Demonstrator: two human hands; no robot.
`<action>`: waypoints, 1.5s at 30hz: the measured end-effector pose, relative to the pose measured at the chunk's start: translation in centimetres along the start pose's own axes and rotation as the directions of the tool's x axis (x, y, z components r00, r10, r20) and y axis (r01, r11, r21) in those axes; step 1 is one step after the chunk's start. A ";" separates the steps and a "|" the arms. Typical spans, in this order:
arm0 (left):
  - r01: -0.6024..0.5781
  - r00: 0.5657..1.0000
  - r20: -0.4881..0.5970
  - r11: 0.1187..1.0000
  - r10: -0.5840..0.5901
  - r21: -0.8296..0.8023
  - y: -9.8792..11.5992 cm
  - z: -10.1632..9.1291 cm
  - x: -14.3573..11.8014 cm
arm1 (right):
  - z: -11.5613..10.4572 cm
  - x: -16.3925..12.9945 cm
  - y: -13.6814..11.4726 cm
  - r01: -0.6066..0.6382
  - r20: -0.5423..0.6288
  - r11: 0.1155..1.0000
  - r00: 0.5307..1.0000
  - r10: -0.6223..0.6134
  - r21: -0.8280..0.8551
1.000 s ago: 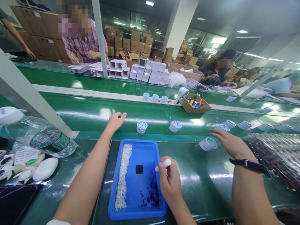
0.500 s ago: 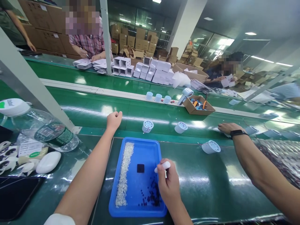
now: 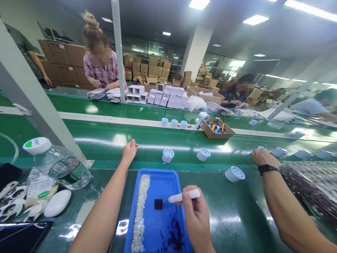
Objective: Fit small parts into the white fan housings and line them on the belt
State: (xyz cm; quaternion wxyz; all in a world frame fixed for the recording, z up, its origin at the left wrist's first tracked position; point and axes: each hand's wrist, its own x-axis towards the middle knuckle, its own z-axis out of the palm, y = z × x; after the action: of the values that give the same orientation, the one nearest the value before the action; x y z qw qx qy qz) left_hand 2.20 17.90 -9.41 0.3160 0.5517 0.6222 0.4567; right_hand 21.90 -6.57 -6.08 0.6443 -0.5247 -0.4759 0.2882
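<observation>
The right hand pinches a white pen tool over the blue tray. The left hand, loosely curled, rests at the conveyor belt edge. A co-worker's arm crosses the bench to the right.

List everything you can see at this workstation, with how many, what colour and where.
tray: one, blue, front centre
small beads: many, white, strip along tray's left
small dark bits: many, dark, tray's lower right
round plastic parts: several, pale blue, on the green belt
water bottle: one, clear, white cap, lying left
cardboard box: one, brown, far side of belt
co-worker's arm: one, black wristband, right
left hand: fist at belt edge
right hand: holding white tool over tray
</observation>
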 end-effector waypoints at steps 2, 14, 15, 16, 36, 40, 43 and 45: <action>-0.005 1.000 0.003 1.000 0.004 0.028 0.2 -0.2 -0.3 | -0.4 0.1 0.5 -0.095 -0.058 0.993 0.993 0.100 0.076; 0.024 0.995 -0.095 0.993 -0.013 0.116 0.2 -1.0 -1.1 | 0.0 -0.4 1.8 -0.101 0.034 0.995 0.994 0.101 0.014; 0.020 0.996 -0.094 0.993 -0.009 0.116 0.2 -0.9 -1.0 | 0.2 -0.2 1.6 -0.022 0.137 0.998 0.990 0.030 -0.061; 0.016 0.996 -0.092 0.993 -0.005 0.117 0.1 -0.9 -1.0 | 0.4 0.0 1.4 0.052 0.258 0.992 0.966 -0.019 -0.118; -0.021 1.000 0.020 0.992 0.018 0.124 -0.4 -0.4 -0.5 | -0.8 0.0 1.2 -0.487 0.059 0.749 0.853 0.519 0.449; -0.024 0.998 0.067 0.996 0.019 0.088 -0.5 -0.2 -0.1 | -2.1 0.2 0.7 -0.485 0.029 0.649 0.813 0.581 0.586; -0.022 0.994 0.105 0.996 0.013 0.081 -0.3 -0.3 0.1 | -2.7 0.3 0.6 -0.472 0.038 0.600 0.805 0.593 0.646; -0.028 0.992 0.125 0.995 0.016 0.091 -0.1 -0.4 0.1 | -2.9 0.2 0.5 -0.457 0.035 0.587 0.808 0.589 0.668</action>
State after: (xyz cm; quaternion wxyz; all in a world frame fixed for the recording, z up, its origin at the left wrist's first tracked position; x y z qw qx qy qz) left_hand 1.77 17.94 -9.37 0.3229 0.5999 0.6157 0.3959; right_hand 24.66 -7.39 -6.52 0.7122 -0.4102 -0.1058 0.5597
